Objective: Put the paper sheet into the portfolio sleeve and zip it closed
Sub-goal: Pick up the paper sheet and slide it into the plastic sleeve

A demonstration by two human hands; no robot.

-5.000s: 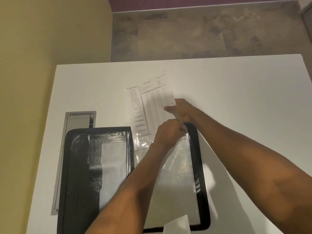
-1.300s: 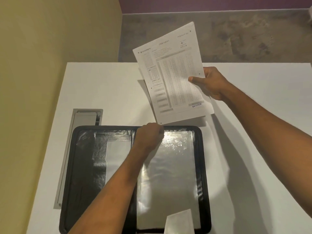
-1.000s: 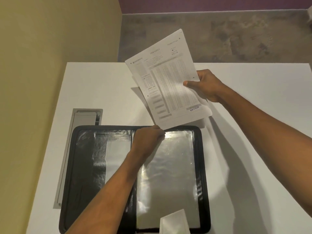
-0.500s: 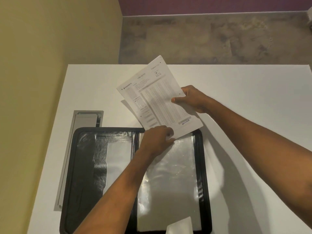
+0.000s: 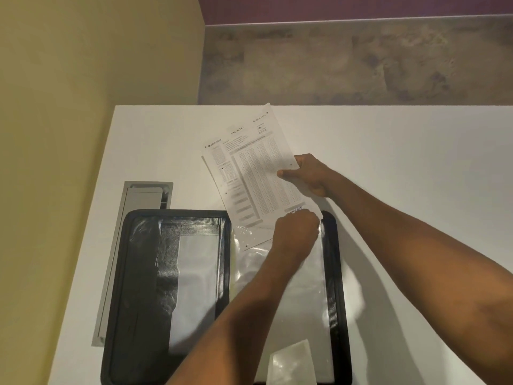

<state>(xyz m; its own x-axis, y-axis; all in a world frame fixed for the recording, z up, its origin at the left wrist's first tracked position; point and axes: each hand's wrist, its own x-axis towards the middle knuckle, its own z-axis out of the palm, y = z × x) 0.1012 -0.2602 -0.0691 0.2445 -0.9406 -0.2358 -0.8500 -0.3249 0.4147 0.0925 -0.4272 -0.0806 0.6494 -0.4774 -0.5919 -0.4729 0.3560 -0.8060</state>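
Note:
A black zip portfolio lies open on the white table, with clear plastic sleeves filling its right half. The printed paper sheet is tilted, its lower edge tucked a little way into the top of a sleeve. My right hand pinches the sheet's right edge. My left hand is closed at the sleeve's top opening, over the sheet's lower right corner. The zip runs round the portfolio's rim, undone.
A grey cable hatch is set into the table left of the portfolio. A yellow wall runs along the table's left side. A small clear plastic flap lies at the portfolio's near edge. Floor shows beyond the far edge.
The sheet has come down from the air toward the table, and its lower edge now sits inside the sleeve mouth. My left hand shifted right along the sleeve's top.

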